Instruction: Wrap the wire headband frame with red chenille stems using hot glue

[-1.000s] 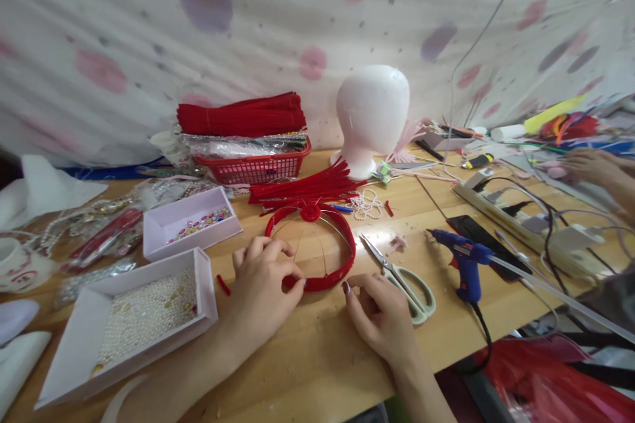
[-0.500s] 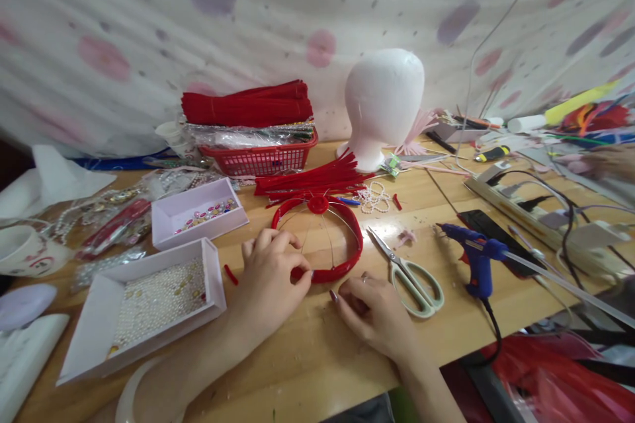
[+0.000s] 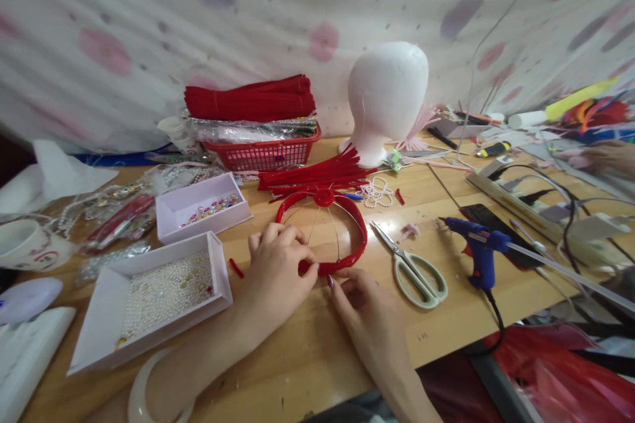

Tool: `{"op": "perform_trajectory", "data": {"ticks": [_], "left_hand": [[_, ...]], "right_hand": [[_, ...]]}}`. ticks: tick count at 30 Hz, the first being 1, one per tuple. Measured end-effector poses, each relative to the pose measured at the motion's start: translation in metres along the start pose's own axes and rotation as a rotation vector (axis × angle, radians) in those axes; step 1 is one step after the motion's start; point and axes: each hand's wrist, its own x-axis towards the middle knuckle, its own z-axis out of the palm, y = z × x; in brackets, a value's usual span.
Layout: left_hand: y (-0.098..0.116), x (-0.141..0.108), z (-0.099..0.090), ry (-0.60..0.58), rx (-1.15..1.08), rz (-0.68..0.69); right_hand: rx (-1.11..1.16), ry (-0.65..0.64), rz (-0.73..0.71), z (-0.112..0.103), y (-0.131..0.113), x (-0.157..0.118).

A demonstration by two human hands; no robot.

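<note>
A red headband (image 3: 360, 228), with a round red disc (image 3: 324, 197) and thin wires at its far side, lies on the table in front of me. My left hand (image 3: 282, 263) is closed, its thumb and fingers pinching the near left part of the band. At the near edge, my right hand (image 3: 364, 297) has its thumb and fingertips on the band, bent round it. White-handled scissors (image 3: 417, 274) lie to the right of the band with the blades pointing away. A short red piece (image 3: 236, 268) rests left of my left hand.
White trays of pearl beads (image 3: 166, 291) and coloured gems (image 3: 208, 211) stand left. Behind are a red basket (image 3: 268, 153), red pipe cleaners (image 3: 312, 172) and a foam head (image 3: 389, 96). A blue glue gun (image 3: 479, 244) and power strip (image 3: 526, 215) lie right, with another person's hand (image 3: 612, 158) beyond.
My right hand has moved up to the band's near edge and now touches it. My left hand keeps its pinch. The whole view has shifted slightly.
</note>
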Motion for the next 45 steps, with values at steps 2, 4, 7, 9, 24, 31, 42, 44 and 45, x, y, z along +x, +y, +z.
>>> {"op": "perform_trajectory", "data": {"ticks": [2,4,7,9,24,31,42,44,45], "left_hand": [[0.0,0.0,0.0,0.004,-0.002,0.006],[0.0,0.0,0.0,0.003,-0.007,0.006],[0.0,0.001,-0.002,-0.014,-0.016,-0.007],[0.0,0.001,-0.002,-0.024,-0.016,-0.012],[-0.001,0.0,0.001,-0.017,-0.015,-0.001],[-0.001,0.0,0.001,-0.017,-0.014,-0.01],[-0.001,-0.001,0.0,-0.016,-0.009,-0.018],[-0.001,-0.001,-0.001,-0.026,-0.002,-0.021],[-0.001,-0.001,-0.002,-0.028,0.0,-0.02]], "right_hand": [[-0.013,0.026,-0.001,0.002,-0.001,0.003],[-0.033,0.041,-0.001,0.004,0.0,0.005],[-0.036,0.037,0.0,0.005,0.0,0.006],[-0.013,0.021,-0.001,0.005,0.001,0.006],[0.383,0.292,-0.096,-0.022,0.003,0.009],[0.85,-0.053,0.141,-0.031,0.001,0.011],[0.557,-0.245,0.206,-0.022,-0.01,-0.001],[0.482,-0.265,0.237,-0.008,-0.013,-0.003],[0.438,-0.25,0.236,-0.002,-0.014,-0.003]]}}
